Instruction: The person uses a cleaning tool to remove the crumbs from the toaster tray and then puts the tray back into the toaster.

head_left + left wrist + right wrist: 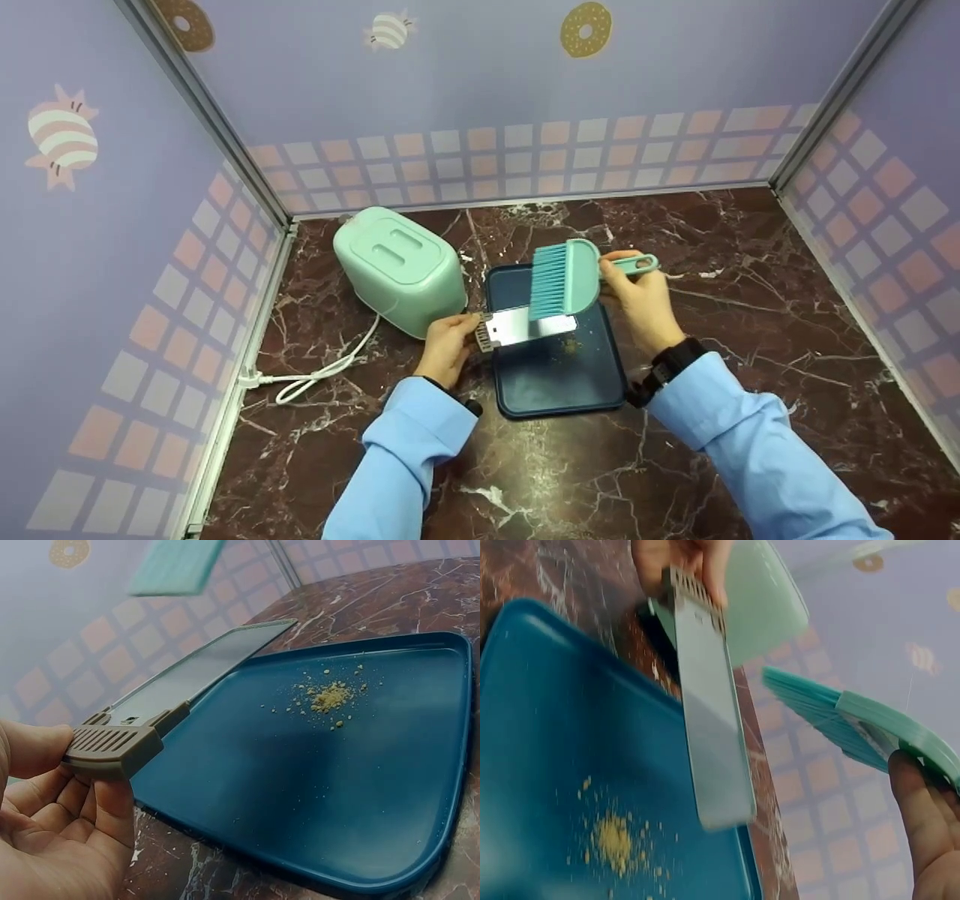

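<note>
My left hand (448, 346) pinches the brown ribbed end of a flat metal crumb tray (517, 328) between thumb and fingers. The crumb tray is held over the dark blue tray (285, 825), its shiny plate tilted in the left wrist view. A small heap of yellowish crumbs (331, 697) lies on the blue tray, with loose bits scattered round it. In my right hand (645, 304) is the handle of a mint-green brush (582, 277). Its teal bristles point left and overlap the crumb tray in the head view; in the right wrist view the two stand apart.
A mint-green toaster (416, 277) with two slots on top stands to the left, behind my left hand. Its white cord (330, 369) runs to a plug (250, 380) by the left wall. Pale crumbs dot the marbled tabletop (540, 480); patterned walls enclose its back and sides.
</note>
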`<act>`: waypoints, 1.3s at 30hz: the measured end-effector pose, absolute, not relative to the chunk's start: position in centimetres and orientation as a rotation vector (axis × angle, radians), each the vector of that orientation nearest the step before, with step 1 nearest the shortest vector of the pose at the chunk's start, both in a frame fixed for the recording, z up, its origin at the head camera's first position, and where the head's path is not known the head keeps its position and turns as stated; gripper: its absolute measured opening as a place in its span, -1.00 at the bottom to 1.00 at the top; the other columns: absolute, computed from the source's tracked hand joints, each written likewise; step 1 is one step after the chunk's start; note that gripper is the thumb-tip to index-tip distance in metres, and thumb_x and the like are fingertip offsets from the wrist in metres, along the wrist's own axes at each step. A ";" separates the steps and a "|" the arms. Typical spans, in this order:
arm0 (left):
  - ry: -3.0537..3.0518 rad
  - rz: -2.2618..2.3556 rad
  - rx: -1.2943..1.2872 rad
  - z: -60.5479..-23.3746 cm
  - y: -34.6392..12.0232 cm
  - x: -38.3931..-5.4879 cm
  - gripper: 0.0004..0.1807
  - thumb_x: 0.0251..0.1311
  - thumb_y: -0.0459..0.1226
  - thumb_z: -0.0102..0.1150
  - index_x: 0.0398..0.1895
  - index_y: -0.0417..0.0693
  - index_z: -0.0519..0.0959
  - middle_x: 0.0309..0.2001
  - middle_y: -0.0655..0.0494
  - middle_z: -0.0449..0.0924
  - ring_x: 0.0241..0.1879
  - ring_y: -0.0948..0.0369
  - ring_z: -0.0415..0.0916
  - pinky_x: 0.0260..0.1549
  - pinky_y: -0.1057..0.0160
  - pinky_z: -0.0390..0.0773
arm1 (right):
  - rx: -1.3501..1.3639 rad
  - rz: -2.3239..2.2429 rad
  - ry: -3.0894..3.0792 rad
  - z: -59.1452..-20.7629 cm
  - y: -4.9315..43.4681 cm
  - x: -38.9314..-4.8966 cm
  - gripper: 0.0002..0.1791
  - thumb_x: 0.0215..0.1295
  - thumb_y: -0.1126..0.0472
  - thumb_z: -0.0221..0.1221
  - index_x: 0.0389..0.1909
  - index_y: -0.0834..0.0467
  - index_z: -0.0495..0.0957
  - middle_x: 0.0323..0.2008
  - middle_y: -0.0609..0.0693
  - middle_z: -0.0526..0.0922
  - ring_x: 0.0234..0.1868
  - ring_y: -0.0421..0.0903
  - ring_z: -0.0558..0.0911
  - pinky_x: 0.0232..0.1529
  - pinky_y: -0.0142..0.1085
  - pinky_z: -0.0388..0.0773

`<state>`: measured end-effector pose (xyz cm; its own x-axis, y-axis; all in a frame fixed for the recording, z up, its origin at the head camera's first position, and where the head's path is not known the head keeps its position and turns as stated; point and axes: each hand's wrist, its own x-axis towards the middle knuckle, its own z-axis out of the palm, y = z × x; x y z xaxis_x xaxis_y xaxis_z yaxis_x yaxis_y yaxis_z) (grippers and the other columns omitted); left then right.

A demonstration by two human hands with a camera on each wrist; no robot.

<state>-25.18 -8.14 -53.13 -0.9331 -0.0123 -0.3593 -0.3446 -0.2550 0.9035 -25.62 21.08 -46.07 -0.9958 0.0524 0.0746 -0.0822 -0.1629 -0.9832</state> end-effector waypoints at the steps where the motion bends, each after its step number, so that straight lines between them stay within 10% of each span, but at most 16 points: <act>1: 1.770 2.291 -0.436 -53.1 -8.1 -25.2 -0.66 0.48 -0.33 0.14 0.14 -0.46 0.58 -0.16 -0.06 0.64 -0.26 0.18 0.60 -0.25 0.25 0.63 | 0.055 2.364 -1.962 -46.0 20.6 -25.6 -0.54 0.47 0.12 0.24 0.15 0.38 0.41 -0.13 0.20 0.69 -0.21 -0.01 0.79 -0.12 -0.14 0.73; 39: 1.737 2.288 -0.453 -53.2 -7.9 -25.0 -0.68 0.49 -0.35 0.11 0.12 -0.48 0.57 -0.21 -0.03 0.63 -0.29 0.19 0.58 -0.29 0.28 0.60 | 0.061 2.235 -2.417 -48.5 20.8 -24.6 -0.53 0.54 0.02 0.15 0.19 0.33 0.44 0.02 0.36 0.63 -0.10 -0.01 0.76 -0.10 -0.19 0.73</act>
